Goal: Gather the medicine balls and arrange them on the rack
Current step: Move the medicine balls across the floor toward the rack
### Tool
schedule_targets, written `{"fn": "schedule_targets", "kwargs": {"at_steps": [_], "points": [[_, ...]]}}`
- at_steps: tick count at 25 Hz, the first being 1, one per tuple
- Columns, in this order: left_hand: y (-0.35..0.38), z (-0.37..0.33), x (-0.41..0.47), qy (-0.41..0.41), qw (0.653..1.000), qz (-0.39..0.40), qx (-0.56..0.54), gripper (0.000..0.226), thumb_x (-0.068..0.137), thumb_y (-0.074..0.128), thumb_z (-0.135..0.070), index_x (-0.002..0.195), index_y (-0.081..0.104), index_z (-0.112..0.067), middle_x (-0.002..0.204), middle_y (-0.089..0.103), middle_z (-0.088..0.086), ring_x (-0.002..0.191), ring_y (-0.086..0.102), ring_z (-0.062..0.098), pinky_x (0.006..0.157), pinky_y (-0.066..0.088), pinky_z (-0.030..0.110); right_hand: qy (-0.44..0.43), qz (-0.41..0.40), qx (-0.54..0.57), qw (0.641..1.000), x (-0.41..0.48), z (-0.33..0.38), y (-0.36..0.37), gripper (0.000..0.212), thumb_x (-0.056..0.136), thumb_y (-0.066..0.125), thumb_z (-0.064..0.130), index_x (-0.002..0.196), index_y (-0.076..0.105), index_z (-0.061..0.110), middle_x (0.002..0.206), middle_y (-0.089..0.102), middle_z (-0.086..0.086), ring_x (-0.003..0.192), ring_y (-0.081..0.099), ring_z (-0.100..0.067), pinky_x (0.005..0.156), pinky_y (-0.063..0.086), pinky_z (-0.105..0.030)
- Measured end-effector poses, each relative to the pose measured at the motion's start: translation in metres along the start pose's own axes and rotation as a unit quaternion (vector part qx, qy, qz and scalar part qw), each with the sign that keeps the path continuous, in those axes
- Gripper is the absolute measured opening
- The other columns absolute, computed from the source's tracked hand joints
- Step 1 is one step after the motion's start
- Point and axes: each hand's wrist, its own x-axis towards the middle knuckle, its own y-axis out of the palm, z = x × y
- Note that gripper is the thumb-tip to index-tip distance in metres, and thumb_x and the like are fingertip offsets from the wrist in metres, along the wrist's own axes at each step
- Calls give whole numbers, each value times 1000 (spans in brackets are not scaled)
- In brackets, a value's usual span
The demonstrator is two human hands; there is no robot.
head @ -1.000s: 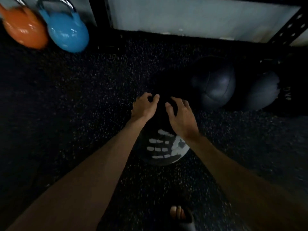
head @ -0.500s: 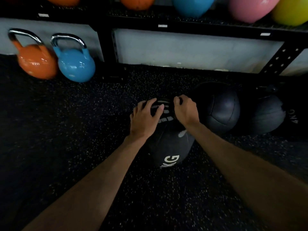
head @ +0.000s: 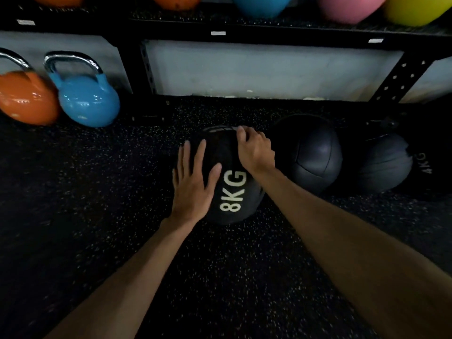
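Bare forearms [head: 137,272], bare left hand [head: 193,187] and right hand [head: 256,152]; fingernails [head: 202,143] look short, though dimness blurs them.

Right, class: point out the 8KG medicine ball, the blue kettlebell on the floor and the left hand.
8KG medicine ball [head: 232,192], head view, on its white lettering.
blue kettlebell [head: 89,101], head view, on its round body.
left hand [head: 193,184], head view, on its back.

Three medicine balls [head: 232,192] [head: 315,155] [head: 384,162]; two floor kettlebells [head: 27,99] [head: 88,101].
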Motion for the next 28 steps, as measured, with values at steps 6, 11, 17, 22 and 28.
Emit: {"fn": "schedule_targets", "kwargs": {"at_steps": [6, 11, 17, 22, 28], "points": [[-16, 18, 73, -112, 992, 34, -43, 57, 102, 27, -60, 155, 22, -42, 164, 23, 4, 149, 24, 27, 120, 24, 50, -137, -11, -21, 990, -21, -11, 27, 65, 99, 26, 64, 156, 22, 34, 166, 17, -4, 154, 8, -25, 123, 7, -51], [-13, 4, 126, -206, 970, 20, -125, 55, 105, 30, -52, 154, 35, -29, 155, 43, 6, 141, 41, 27, 114, 30, 33, -112, 62, -2, 992, 23, -5, 27, 72, 96, 25, 71, 158, 10, 39, 168, 5, 2, 155, -2, -21, 123, 6, -57], [5, -20, 106, -206, 973, -12, -100, 56, 103, 28, -58, 156, 22, -41, 156, 36, 15, 140, 39, 33, 115, 31, 46, -67, 105, 28, 992, 45, -8, 8, 72, 96, 31, 70, 158, 13, 39, 168, 9, -2, 155, 3, -28, 122, 11, -58], [-59, -62, 68, -267, 963, 39, 7, 55, 102, 40, -52, 151, 33, -29, 151, 34, 15, 132, 45, 37, 106, 41, 53, -26, 90, -50, 994, -17, 34, -50, 46, 100, 45, 45, 141, 49, 23, 139, 55, -10, 131, 47, -34, 111, 37, -56], [-198, -143, -14, -223, 957, 158, 95, 31, 101, 49, -34, 124, 61, -18, 126, 61, 11, 110, 62, 32, 90, 51, 42, 1, 109, -57, 992, -139, 127, -186, 28, 99, 42, 30, 94, 63, 12, 92, 69, -9, 84, 66, -30, 70, 50, -35]]}}
